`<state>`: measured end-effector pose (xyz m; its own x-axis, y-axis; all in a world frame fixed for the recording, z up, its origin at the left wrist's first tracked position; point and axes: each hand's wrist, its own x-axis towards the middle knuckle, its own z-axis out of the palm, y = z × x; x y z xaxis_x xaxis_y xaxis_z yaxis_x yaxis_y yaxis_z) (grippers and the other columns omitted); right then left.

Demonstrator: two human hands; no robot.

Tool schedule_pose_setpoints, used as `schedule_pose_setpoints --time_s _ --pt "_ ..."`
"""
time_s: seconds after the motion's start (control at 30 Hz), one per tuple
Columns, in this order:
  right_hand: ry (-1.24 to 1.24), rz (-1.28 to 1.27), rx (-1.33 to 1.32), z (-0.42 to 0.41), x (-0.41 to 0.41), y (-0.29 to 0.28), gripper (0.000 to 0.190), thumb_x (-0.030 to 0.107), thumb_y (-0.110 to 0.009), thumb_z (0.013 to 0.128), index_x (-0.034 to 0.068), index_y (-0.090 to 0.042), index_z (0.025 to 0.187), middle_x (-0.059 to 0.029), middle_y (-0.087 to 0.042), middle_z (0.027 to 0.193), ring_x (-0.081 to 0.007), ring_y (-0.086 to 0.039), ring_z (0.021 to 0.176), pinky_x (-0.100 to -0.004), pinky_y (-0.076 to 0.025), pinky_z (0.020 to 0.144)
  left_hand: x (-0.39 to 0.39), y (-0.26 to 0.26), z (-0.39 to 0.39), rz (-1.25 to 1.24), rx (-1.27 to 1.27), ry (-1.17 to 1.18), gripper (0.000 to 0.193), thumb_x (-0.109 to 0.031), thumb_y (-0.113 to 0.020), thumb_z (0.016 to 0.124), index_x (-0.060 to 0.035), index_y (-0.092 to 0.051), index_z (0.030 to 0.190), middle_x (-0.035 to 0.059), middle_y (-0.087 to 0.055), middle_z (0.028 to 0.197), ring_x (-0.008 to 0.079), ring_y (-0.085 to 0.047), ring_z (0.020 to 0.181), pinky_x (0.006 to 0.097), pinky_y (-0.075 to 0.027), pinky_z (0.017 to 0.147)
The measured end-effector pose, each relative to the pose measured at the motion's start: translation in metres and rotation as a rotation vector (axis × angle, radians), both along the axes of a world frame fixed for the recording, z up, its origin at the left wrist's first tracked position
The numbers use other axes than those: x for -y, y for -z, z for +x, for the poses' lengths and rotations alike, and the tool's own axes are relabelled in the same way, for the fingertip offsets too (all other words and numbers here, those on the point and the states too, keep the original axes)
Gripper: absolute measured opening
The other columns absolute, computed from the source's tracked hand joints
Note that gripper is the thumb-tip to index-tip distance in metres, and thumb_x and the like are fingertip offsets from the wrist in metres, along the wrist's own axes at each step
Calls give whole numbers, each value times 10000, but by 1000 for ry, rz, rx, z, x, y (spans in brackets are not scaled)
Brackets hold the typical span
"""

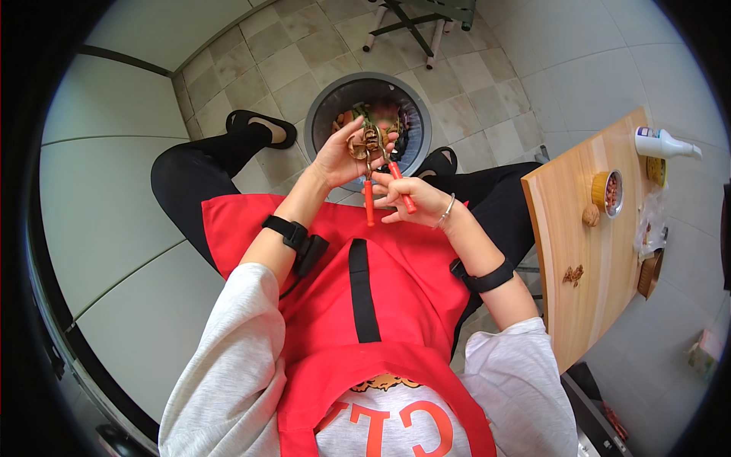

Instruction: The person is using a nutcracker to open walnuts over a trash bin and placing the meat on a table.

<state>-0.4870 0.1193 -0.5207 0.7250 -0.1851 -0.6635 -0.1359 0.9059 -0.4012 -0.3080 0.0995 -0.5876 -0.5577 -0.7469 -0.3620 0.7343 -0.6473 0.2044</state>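
Note:
My left hand is palm up over the bin and holds cracked walnut shell pieces. A walnut, broken and brown, sits between the metal jaws of a nutcracker with red handles, above the left palm. My right hand grips the nutcracker by its handles, which are spread apart. One handle lies under the thumb, and several right fingers are extended. Below both hands is a round grey bin holding food scraps, partly hidden by the left hand.
To the right stands a wooden table. It carries a whole walnut, a small foil cup of reddish nuts, a pile of walnut kernels, a plastic bag and a white bottle. A folding stool stands beyond the bin.

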Motion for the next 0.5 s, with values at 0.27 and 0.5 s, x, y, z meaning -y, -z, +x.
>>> schedule_pose_setpoints --time_s 0.27,0.5 --pt "24 34 111 -6 -1 -7 816 130 -545 708 18 -121 1396 -91 -416 1273 -171 -340 1229 -485 -188 1021 1 -1 0 36 -177 -33 613 -444 -268 934 61 -338 1275 249 -443 1218 326 -465 1120 418 -365 993" --pt "-5 -149 -47 -4 -5 -23 515 121 -514 667 62 -413 1168 -22 -500 983 -60 -474 899 -243 -402 731 1 5 0 40 -240 -62 549 -372 -265 951 67 -331 1274 268 -417 1241 357 -434 1154 427 -349 1008"
